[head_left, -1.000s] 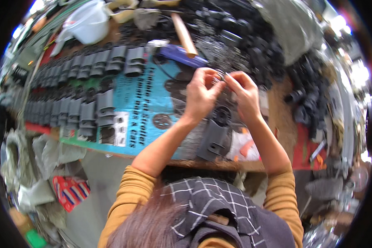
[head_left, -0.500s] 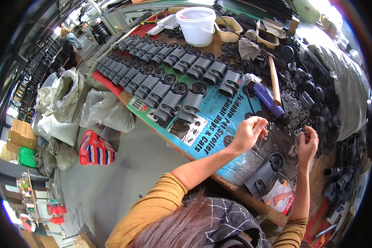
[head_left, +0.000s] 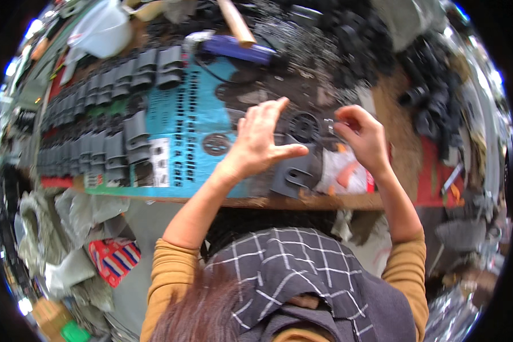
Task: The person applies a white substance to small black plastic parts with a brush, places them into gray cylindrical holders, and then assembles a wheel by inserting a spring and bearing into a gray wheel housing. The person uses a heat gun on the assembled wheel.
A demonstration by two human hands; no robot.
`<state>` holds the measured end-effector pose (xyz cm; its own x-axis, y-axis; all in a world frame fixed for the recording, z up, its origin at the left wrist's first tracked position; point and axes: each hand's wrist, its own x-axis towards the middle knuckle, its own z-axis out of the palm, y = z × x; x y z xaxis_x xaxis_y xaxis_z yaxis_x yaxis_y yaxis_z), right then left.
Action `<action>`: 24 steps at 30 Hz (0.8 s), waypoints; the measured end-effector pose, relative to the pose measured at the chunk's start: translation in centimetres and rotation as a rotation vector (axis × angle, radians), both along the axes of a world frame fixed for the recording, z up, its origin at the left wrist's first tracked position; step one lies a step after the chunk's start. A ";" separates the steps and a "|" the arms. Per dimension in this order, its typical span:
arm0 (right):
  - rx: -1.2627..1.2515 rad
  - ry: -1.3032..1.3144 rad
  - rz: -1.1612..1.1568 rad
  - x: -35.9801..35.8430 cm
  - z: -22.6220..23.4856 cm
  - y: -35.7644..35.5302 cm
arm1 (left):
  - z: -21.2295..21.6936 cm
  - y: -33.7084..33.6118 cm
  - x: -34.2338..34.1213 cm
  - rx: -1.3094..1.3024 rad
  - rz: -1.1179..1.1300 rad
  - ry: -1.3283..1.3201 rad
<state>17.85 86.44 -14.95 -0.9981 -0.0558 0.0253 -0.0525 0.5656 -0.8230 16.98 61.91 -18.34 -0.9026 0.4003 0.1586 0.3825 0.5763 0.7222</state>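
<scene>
At the far left, below the table edge, slumped grey-green sacks (head_left: 57, 222) lie on the floor, their cloth crumpled and their contents hidden; just beside them sits a small bag with red, white and blue stripes (head_left: 115, 257). Above, on the table (head_left: 302, 202), rows of dark grey moulded plastic housings (head_left: 105, 119) stand in tight ranks, blocky and matte, covering the left part of a turquoise printed sheet (head_left: 188, 142). At the top left a white plastic bucket (head_left: 100, 28) shows; what it holds cannot be made out.

Further right, a tool with a blue body (head_left: 236, 50) and a pale wooden handle (head_left: 236, 23) lie near the far edge. A flat round dark disc (head_left: 216, 144) rests on the turquoise sheet.

The left hand (head_left: 260, 139) is raised over the sheet, fingers spread open and gripping nothing, thumb pointing right. Under it lies a dark grey angular plastic part (head_left: 293, 176) and, just beyond, a black ring-shaped piece (head_left: 304, 126).

The right hand (head_left: 362, 137) has its fingers pinched closed on a small shiny metal clip (head_left: 329, 125), held above the table just right of the ring. Beneath the wrist is a white and orange packet (head_left: 345, 174). On the right, heaps of black, glossy, rounded parts (head_left: 433, 97) pile up.
</scene>
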 end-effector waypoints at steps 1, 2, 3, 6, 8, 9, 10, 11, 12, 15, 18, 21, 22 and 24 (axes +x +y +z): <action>0.018 0.050 0.044 0.4 -0.6 0.4 | -0.4 0.7 0.1 -0.026 -0.016 -0.022; 0.066 0.051 0.058 0.5 -1.2 0.7 | -0.6 1.3 0.2 -0.070 -0.026 -0.039; 0.144 0.109 0.123 0.7 -1.5 1.0 | -0.7 1.8 0.2 -0.091 -0.013 -0.073; 0.329 0.188 0.132 0.7 -1.9 0.5 | -0.2 2.1 0.3 -0.180 -0.018 -0.137; 0.266 0.252 0.143 0.6 -1.4 -0.2 | 0.0 2.0 0.6 -0.164 0.005 -0.143; 0.216 0.264 0.159 0.6 -1.1 -0.8 | 0.0 1.9 0.9 -0.166 0.028 -0.140; 0.165 0.275 0.175 0.7 -1.0 -1.6 | 0.0 1.9 1.3 -0.169 0.054 -0.135; 0.180 0.327 0.276 0.5 -0.9 -2.5 | -0.2 2.0 1.6 -0.136 0.089 -0.113; 0.203 0.344 0.324 0.3 -1.0 -3.4 | -0.4 2.2 2.0 -0.120 0.119 -0.114; 0.310 0.335 0.403 -0.5 -1.1 -4.6 | -1.2 2.9 2.7 -0.068 0.199 -0.094; 0.378 0.317 0.444 -0.8 -1.3 -4.9 | -1.6 3.3 2.9 -0.078 0.225 -0.045; 0.347 0.276 0.441 -0.4 -0.9 -4.7 | -1.5 3.4 2.9 -0.019 0.248 -0.076; 0.309 0.283 0.434 -0.3 -0.6 -4.6 | -1.4 3.4 3.0 -0.052 0.250 -0.092; 0.211 0.247 0.365 -0.8 0.2 -3.7 | -1.1 3.3 2.9 -0.070 0.248 -0.084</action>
<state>17.08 82.73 -14.75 -0.8780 -0.4303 0.2098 -0.4578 0.6269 -0.6303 19.88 65.24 -19.49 -0.9832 0.1727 0.0589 0.1640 0.6948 0.7002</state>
